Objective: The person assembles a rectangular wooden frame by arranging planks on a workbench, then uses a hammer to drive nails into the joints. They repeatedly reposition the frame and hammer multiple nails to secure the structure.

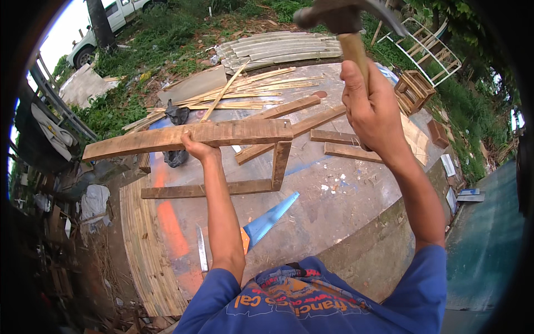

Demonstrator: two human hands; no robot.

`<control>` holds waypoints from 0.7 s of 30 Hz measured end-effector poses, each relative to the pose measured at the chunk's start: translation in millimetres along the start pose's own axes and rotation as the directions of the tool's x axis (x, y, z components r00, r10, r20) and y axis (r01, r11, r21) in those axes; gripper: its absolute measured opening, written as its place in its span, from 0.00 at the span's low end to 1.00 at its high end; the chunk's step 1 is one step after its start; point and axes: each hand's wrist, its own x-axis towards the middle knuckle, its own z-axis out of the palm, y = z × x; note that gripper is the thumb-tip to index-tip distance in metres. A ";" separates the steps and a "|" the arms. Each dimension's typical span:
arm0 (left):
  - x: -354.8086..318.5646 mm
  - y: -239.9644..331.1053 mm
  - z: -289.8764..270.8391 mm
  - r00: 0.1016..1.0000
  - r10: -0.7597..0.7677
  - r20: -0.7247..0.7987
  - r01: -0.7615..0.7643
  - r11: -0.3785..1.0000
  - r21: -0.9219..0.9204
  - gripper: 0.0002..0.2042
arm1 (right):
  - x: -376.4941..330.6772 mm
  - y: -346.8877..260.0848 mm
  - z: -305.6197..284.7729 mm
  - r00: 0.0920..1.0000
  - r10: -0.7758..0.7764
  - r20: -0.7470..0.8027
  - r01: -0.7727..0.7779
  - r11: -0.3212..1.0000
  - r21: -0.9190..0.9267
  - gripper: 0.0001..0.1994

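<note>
My right hand (370, 103) is wrapped round the wooden handle of a claw hammer (336, 18), raised at the upper right with its dark metal head uppermost. My left hand (199, 147) grips the lower edge of a long wooden beam (239, 131), with the thumb up against its face. A small nail (286, 124) seems to stick out near the beam's right end. Below that end, a short wooden piece (281, 166) joins the beam to a lower wooden bar (208, 190), making a three-sided frame. The hammer head is well apart from the beam.
A handsaw (271, 219) with a blue blade and a knife (201, 249) lie near me on the work surface (328, 214). Loose timber pieces (334, 137) and thin strips (250, 83) lie beyond the frame. Corrugated sheets (283, 49) are stacked behind; a wooden crate (413, 92) stands far right.
</note>
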 end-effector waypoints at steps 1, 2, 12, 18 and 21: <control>1.7 0.0 -0.2 1.000 -0.001 -0.013 0.001 1.000 -0.010 0.29 | 4.2 -1.7 1.9 0.994 -0.063 -0.090 0.068 0.996 0.057 0.21; 2.4 -6.8 3.9 1.000 -0.005 -0.013 0.005 1.000 -0.023 0.28 | -5.9 19.6 7.9 0.998 -0.049 0.025 0.050 0.997 -0.064 0.21; 6.2 -3.4 -8.6 1.000 0.028 -0.012 -0.028 1.000 0.014 0.26 | 20.0 -22.7 -13.6 0.984 -0.175 -0.015 0.175 0.977 0.119 0.23; -10.2 -14.0 17.2 0.999 0.025 -0.040 -0.024 1.000 0.012 0.27 | -36.0 111.9 54.9 0.945 -0.323 -0.058 0.292 0.908 -0.300 0.21; 3.0 -12.0 2.6 0.999 0.038 -0.027 -0.038 0.999 -0.009 0.26 | -35.6 80.2 33.4 0.918 0.312 0.245 -0.270 0.944 -0.191 0.22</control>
